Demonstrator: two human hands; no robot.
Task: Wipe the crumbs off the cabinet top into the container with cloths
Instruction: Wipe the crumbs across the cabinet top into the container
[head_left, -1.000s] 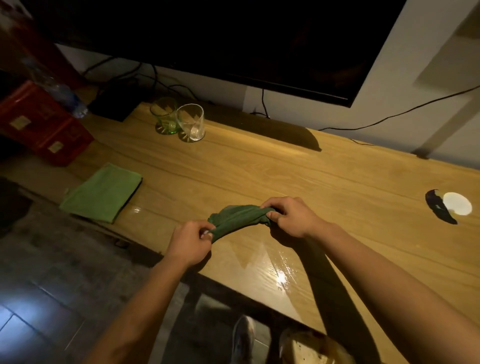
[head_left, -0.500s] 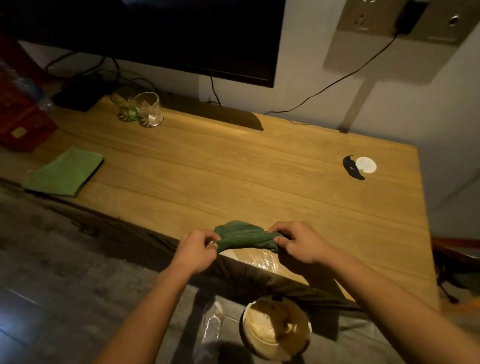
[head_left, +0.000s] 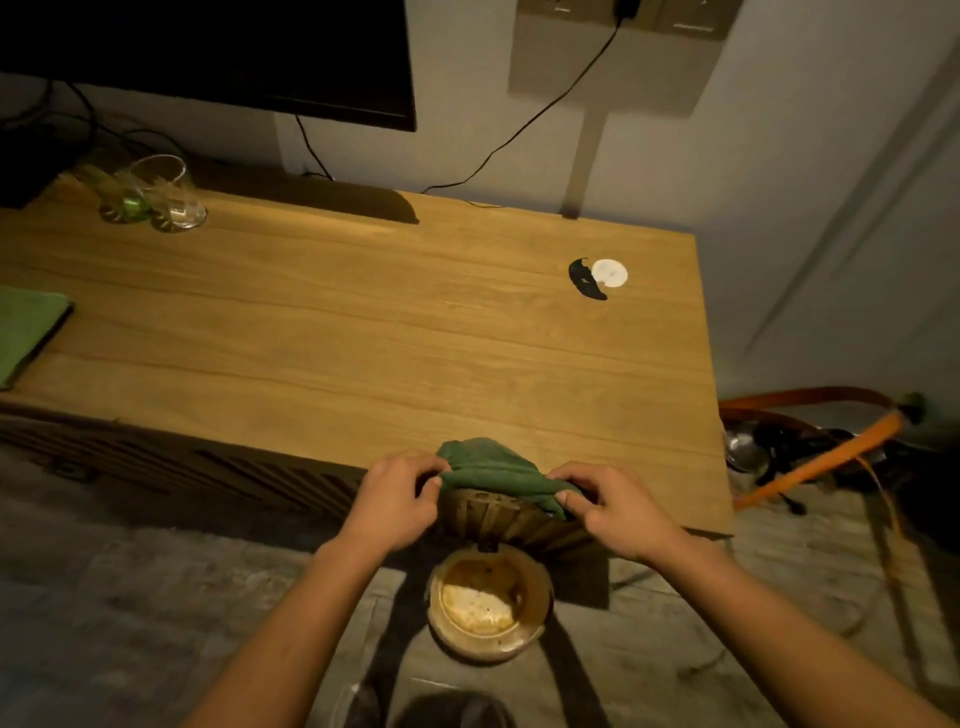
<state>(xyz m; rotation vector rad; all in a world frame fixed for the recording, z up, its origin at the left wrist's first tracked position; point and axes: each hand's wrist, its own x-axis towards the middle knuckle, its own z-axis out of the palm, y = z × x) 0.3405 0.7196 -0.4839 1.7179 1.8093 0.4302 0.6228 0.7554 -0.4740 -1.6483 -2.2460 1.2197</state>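
Hanging half over the front edge of the cabinet top, the dark green cloth is bunched into a rough roll, its upper fold on the wood and its lower fold drooping in front of the slatted cabinet face. The left hand pinches the roll's left end between thumb and curled fingers, and the right hand pinches the right end the same way, so the cloth spans the gap between them. Directly below, on the floor close to the cabinet front, stands the round brown container, open at the top, with a pale heap in its bottom; whether that heap is crumbs the dim light does not let me say. I judge that the cloth sits at the end of a sweep, right above the container, so whatever it gathered should fall in. No crumbs can be made out on the bare wood behind the cloth, though small ones would not show in this light. By that reading the task looks far along: what may remain is to shake the last bits off over the container and perhaps go over the left stretch, where a lighter green cloth lies flat, held by neither hand. Farther back two glasses stand near the wall, and a white disc lies beside a black scrap towards the right end.
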